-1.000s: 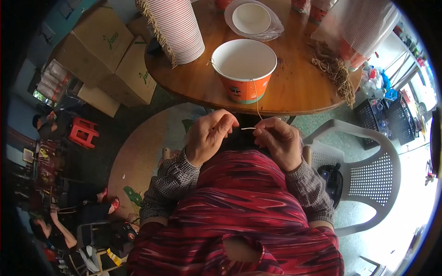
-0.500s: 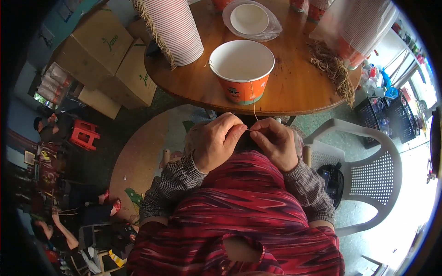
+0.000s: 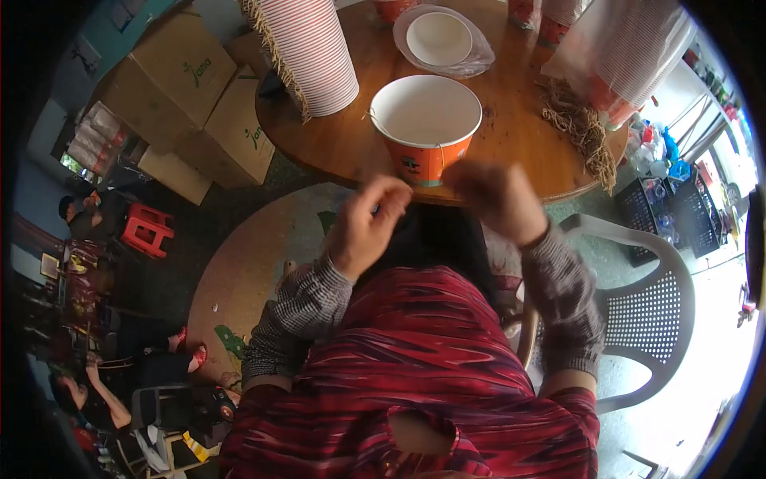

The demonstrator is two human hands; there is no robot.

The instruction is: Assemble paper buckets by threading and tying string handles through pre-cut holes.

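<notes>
An orange paper bucket with a white inside stands upright near the table's front edge. A thin tan cord is fixed at its left rim, runs inside it and comes over the front rim. My left hand is just in front of the bucket, fingers curled and thumb brought to them; any object in the pinch is hidden. At the bucket's lower right, my right hand is smeared by motion, its fingertips near the cord's hanging end. Whether it grips the cord is unclear.
On the round wooden table are a tall stack of paper buckets, a bagged stack, a bundle of tan cords and a white bowl on plastic. A grey plastic chair stands right; cardboard boxes are left.
My hands have come apart from their meeting point below the bucket. The right has risen toward the bucket's right side; the left has shifted slightly left. The cord no longer shows stretched down between them.
</notes>
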